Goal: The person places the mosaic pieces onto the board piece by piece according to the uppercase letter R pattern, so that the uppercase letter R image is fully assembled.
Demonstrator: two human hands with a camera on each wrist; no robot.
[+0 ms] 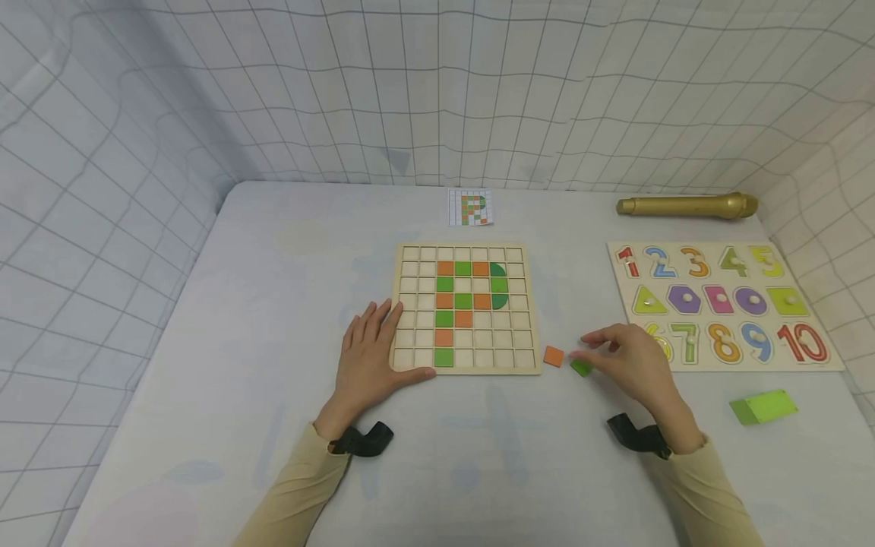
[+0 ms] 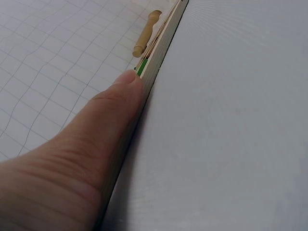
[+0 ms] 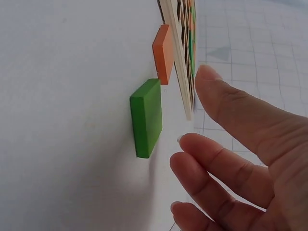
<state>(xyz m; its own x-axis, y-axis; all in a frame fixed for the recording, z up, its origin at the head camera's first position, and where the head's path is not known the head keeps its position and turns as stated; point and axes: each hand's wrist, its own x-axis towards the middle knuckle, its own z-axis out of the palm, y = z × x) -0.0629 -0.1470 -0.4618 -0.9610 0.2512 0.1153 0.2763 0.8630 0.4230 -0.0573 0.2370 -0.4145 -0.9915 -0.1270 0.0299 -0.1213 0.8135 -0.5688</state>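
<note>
A wooden grid board [image 1: 467, 309] lies on the table with orange, green and dark green tiles set in its cells. My left hand [image 1: 369, 346] rests at the board's lower left corner, fingers straight along the left side and thumb along the front edge. In the left wrist view the thumb [image 2: 113, 110] presses against that edge. My right hand [image 1: 632, 363] hovers over a loose green square tile [image 3: 146, 118], thumb and fingers apart with nothing between them. An orange square tile [image 3: 163, 54] lies between the green tile and the board.
A small pattern card [image 1: 470, 207] lies behind the board. To the right is a number and shape puzzle [image 1: 718, 308], with a gold microphone-shaped object [image 1: 687, 206] behind it and a green block [image 1: 763, 407] in front. Gridded white cloth [image 1: 410, 91] hangs behind the table.
</note>
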